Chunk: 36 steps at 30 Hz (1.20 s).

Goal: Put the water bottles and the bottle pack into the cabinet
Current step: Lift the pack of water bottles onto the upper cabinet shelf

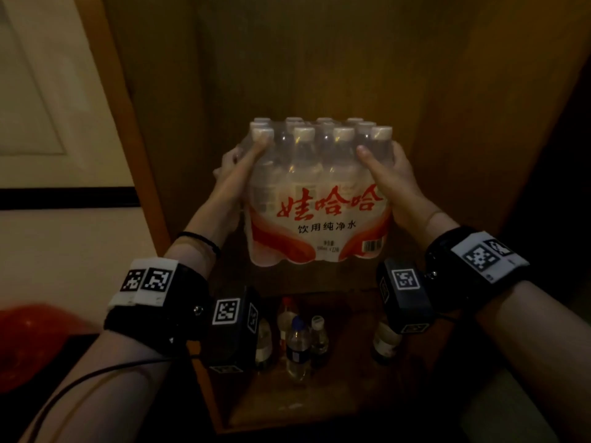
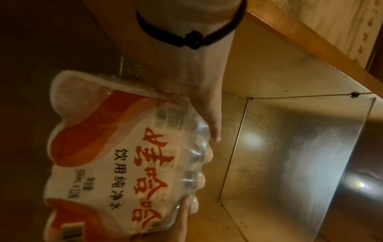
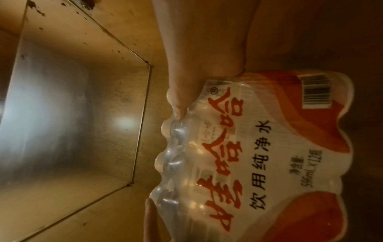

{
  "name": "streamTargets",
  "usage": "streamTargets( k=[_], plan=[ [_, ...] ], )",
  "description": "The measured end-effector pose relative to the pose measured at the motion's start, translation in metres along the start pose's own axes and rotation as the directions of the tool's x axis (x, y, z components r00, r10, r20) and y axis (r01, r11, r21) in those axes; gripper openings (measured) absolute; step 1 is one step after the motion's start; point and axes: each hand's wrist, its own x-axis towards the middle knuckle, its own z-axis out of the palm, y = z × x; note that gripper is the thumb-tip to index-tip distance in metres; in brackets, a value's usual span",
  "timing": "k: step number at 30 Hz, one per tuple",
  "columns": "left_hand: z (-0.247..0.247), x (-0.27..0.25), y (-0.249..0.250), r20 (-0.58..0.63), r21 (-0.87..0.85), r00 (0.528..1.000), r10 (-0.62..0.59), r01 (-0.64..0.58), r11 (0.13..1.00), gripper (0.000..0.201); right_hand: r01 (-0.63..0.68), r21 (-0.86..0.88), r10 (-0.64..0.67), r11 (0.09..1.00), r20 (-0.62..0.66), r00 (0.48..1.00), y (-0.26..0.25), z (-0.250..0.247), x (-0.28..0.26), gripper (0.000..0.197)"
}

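Hands on both sides grip a shrink-wrapped pack of water bottles (image 1: pixel 318 199), holding it upright in front of a wooden cabinet (image 1: pixel 447 100). The left hand (image 1: pixel 238 166) clasps the pack's left side, thumb laid across the front near the caps and fingers wrapped round the side. The right hand (image 1: pixel 395 177) mirrors it on the pack's right side, thumb on the front, fingers curled round the far edge. The pack's clear film shows white bottle caps on top and a white and red-orange label with red Chinese characters and a barcode on the front.

Below the pack, on a lower shelf (image 1: pixel 319 407) of the cabinet, several loose water bottles (image 1: pixel 297 346) stand upright, one with a blue cap; the wrist cameras partly hide some of them.

The pack appears level with an upper compartment of the cabinet; whether its base touches that shelf cannot be told. The wrist views show that compartment behind the pack, with a shiny metal back panel (image 2: pixel 294 147) and pale wooden side walls.

Black straps with square black-and-white markers (image 1: pixel 483 257) circle both forearms, and a thin black band (image 1: pixel 204 241) sits on the left wrist. To the left of the cabinet is a cream wall (image 1: pixel 48 91) and a blurred red object (image 1: pixel 32 343).
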Motion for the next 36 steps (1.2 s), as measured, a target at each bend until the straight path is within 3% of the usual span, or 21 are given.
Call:
streamTargets(
  k=[4, 15, 24, 30, 33, 36],
  plan=[
    [0.001, -0.004, -0.018, -0.008, 0.065, 0.999, 0.042, -0.042, 0.997, 0.107, 0.046, -0.003, -0.046, 0.999, -0.052, 0.998, 0.01, 0.004, -0.01, 0.062],
    [0.005, -0.004, -0.025, -0.026, 0.028, 0.993, 0.113, -0.112, 0.993, 0.099, 0.034, -0.035, -0.038, 0.999, -0.107, 0.994, 0.025, 0.007, -0.031, 0.064],
    [0.015, -0.041, -0.053, -0.074, 0.077, 0.981, 0.181, -0.175, 0.982, 0.081, -0.077, 0.054, 0.082, 0.996, -0.079, 0.994, 0.032, 0.0, -0.06, 0.069],
    [0.015, -0.078, -0.082, -0.069, 0.034, 0.992, 0.107, -0.105, 0.994, 0.083, -0.126, 0.119, 0.133, 0.985, -0.049, 0.99, 0.057, -0.001, -0.09, 0.054],
    [0.015, -0.108, -0.097, -0.069, -0.023, 0.993, 0.098, -0.1, 0.995, 0.07, -0.189, 0.219, 0.187, 0.957, 0.03, 0.982, 0.066, 0.002, -0.115, 0.034],
    [0.019, -0.142, -0.112, -0.045, -0.071, 0.991, 0.124, -0.127, 0.989, 0.041, -0.2, 0.214, 0.188, 0.956, 0.077, 0.979, 0.079, 0.007, -0.14, 0.022]
  ],
)
